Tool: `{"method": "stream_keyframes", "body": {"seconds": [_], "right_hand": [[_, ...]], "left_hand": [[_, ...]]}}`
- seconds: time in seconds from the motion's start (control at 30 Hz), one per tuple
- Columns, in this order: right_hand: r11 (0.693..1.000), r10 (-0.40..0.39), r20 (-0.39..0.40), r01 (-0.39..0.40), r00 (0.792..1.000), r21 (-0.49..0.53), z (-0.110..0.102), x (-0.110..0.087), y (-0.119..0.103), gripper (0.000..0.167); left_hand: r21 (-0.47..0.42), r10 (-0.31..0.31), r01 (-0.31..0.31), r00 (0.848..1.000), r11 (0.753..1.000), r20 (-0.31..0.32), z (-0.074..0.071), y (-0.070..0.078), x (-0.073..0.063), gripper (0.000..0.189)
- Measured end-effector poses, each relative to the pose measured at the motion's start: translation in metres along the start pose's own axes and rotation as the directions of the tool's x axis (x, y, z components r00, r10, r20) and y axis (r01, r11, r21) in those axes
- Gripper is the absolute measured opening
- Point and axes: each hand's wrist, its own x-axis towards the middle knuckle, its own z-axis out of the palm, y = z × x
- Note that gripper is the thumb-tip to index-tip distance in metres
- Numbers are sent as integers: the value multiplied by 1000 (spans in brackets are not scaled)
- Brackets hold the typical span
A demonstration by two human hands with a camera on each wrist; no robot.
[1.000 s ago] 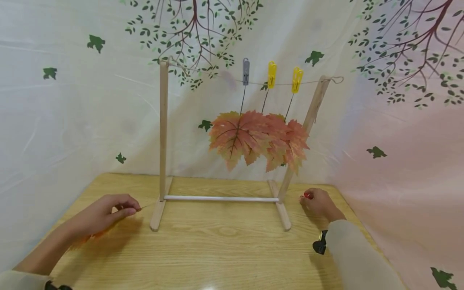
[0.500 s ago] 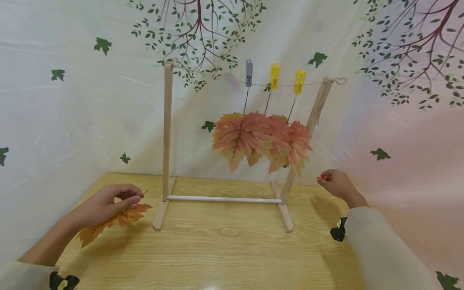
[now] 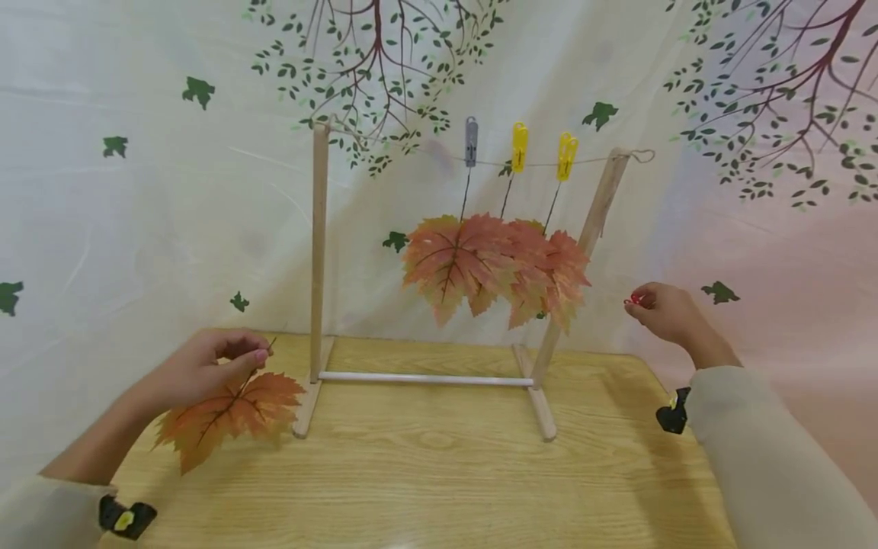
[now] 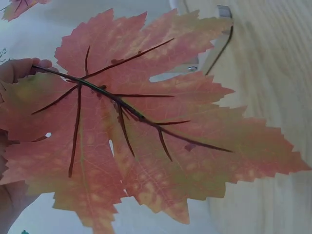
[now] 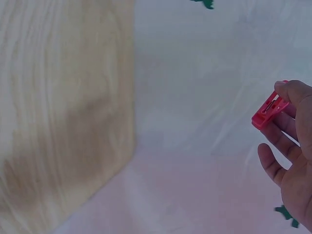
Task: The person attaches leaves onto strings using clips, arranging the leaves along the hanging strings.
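Note:
My left hand (image 3: 216, 370) pinches the stem of an orange-red artificial maple leaf (image 3: 236, 412), which hangs below the fingers over the table's left side. In the left wrist view the leaf (image 4: 146, 126) spreads wide with dark veins and covers part of the hand. Out to the right, beyond the stand, my right hand (image 3: 675, 316) holds a small red clothespin (image 3: 634, 300) between thumb and fingers. That clothespin (image 5: 269, 108) shows clearly in the right wrist view. Three similar leaves (image 3: 453, 259) hang overlapping from a string, by one grey clothespin (image 3: 470, 142) and two yellow clothespins (image 3: 519, 147).
A wooden stand with a left post (image 3: 319, 252), a leaning right post (image 3: 604, 198) and a white crossbar (image 3: 425, 378) is on the wood-grain table (image 3: 418, 473). String (image 3: 590, 161) runs between the post tops. A leaf-printed cloth (image 3: 171, 229) hangs behind.
My left hand has risen, lifting the leaf into fuller view. My right hand has moved up and to the right with the red clothespin. The hanging leaves stay in place.

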Motion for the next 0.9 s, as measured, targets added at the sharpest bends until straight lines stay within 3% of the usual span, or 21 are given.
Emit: {"method": "stream_keyframes", "body": {"seconds": [0.3,0.47,0.63,0.77,0.9], "right_hand": [[999,-8,-34,6,999,-36,-48,8,-22,46],[999,-16,-95,12,995,-41,-73,8,-29,45],[1000,17,-144,-17,989,-3,-95,8,-41,52],[1000,24,-182,-25,983,-4,-112,9,-51,56],[999,40,-204,-43,978,-13,-130,8,-60,62]], "left_hand": [[62,10,-10,1000,998,1,-16,20,21,11],[47,5,-4,1000,999,-5,-24,32,36,12],[6,5,-5,1000,1000,-14,-26,43,49,12],[21,-8,8,1000,1000,-16,-25,50,61,14],[33,18,-17,1000,999,-6,-25,57,73,13]]}}
